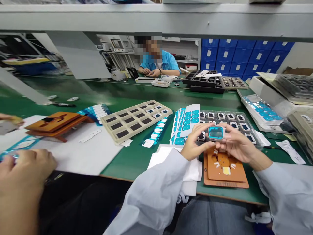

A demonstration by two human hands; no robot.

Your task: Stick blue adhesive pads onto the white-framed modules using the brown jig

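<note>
A small, rounded-square case with a pale silvery rim and a bright blue border around a dark, glassy middle (pixel 216 133) is held up above the near edge of the green desk (pixel 127 158). The person's left hand (pixel 195 142) pinches it from the left side, thumb low and fingers over the top. The right hand (pixel 241 143) grasps its right side and lower edge, with the fingers curled.

Just below the hands, on the desk, lies a stacked orange-brown board fixture with a shaped recess and small pale tabs (pixel 227 176). Left of that fixture is a pile of soft white sheets (pixel 163 160). Behind the hands sits a clear plastic tray of silvery square frames (pixel 234 117), and white sheets of bright blue rounded stickers (pixel 190 117) overlap its left side.

Farther left, a beige rectangular tray with dark slots (pixel 141 130) lies at an angle, with a few silvery frames at its far right end. Beyond it, a second orange-brown fixture (pixel 58 121) stands on white paper (pixel 80 156), near a co-worker's hand (pixel 26 169). Across the desk sits another person in a light blue shirt (pixel 168 62).
</note>
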